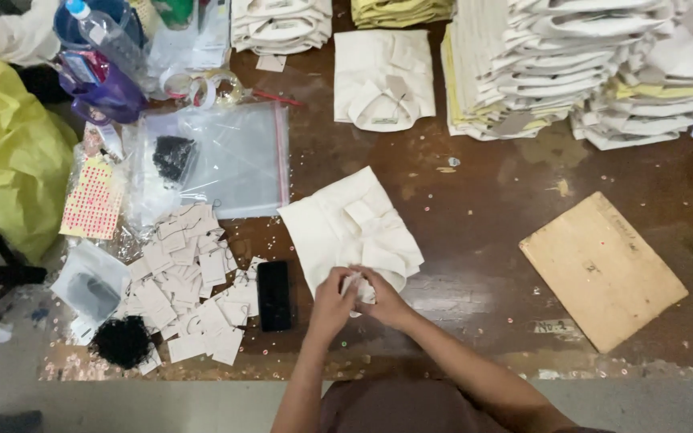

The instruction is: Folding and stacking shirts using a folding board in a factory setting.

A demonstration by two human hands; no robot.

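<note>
A folded cream shirt (345, 226) lies on the brown table (491, 208) just in front of me. My left hand (333, 303) and my right hand (387, 301) meet at its near edge, by the collar. Both pinch a small pale tag (356, 285) and the cloth there. What passes between the fingers is too small to make out.
A black phone (273, 295) lies left of my hands, beside a heap of paper tags (190, 285) and black string clumps (123, 341). Clear plastic bags (230, 159), another folded shirt (383, 78), tall shirt stacks (571, 64) and a cardboard sheet (603, 271) surround it. A yellow bag (6, 156) hangs at left.
</note>
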